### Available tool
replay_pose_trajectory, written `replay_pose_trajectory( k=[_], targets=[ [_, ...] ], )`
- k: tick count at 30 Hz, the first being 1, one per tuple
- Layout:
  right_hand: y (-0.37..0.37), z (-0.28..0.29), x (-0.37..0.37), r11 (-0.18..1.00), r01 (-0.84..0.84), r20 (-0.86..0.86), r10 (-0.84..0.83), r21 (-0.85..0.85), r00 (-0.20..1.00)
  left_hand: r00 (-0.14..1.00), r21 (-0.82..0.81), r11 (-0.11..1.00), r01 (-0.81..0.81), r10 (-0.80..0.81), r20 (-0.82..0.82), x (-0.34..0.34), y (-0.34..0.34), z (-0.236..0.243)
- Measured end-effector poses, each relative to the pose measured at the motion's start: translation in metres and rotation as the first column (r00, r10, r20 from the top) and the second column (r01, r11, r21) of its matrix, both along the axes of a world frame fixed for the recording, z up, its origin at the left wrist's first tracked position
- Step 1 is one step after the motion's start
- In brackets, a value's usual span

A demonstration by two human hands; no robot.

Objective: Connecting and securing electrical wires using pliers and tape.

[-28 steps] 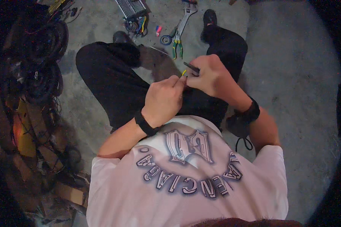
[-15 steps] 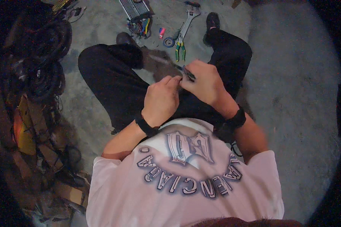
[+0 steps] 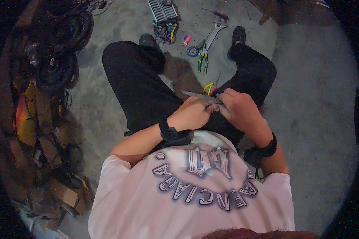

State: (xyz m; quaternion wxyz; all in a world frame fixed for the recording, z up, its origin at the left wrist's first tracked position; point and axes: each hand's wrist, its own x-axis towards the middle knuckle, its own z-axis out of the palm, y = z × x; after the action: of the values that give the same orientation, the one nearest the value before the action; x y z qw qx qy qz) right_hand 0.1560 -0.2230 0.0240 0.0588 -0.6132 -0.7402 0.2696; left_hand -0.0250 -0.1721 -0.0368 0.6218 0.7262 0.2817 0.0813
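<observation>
Evidently right hand [image 3: 245,112] curled round blade-like tool [image 3: 199,95]; left hand [image 3: 191,113] curled, grip unclear; lettered white shirt [image 3: 143,203].

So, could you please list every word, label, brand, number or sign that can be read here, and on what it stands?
White shirt: large outlined characters, with curved lettering below; I do not copy printed words.
Grey blade: no marking can be made out.
Pink-and-blue piece: too small to read.
Blue ring: too small to read.
Finned metal box: no readable text.
</observation>
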Motion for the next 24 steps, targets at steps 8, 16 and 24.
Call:
replay_pose_trajectory(
  k=[8,16,24],
  targets=[
    [0.013,0.012,0.004,0.942,-0.089,-0.069,0.07,-0.324,0.995,0.983,0.002,0.983,0.182,-0.182,0.007,-0.008,0.008,0.021],
    [0.006,0.048,0.007,0.94,-0.129,-0.016,0.131,-0.315,0.991,0.975,0.052,0.975,0.215,-0.211,-0.067,-0.006,0.002,0.052],
    [-0.01,0.055,0.034,0.916,-0.154,0.0,0.166,-0.371,0.986,0.97,0.124,0.963,0.241,-0.239,-0.03,0.024,-0.014,0.05]
  ],
)
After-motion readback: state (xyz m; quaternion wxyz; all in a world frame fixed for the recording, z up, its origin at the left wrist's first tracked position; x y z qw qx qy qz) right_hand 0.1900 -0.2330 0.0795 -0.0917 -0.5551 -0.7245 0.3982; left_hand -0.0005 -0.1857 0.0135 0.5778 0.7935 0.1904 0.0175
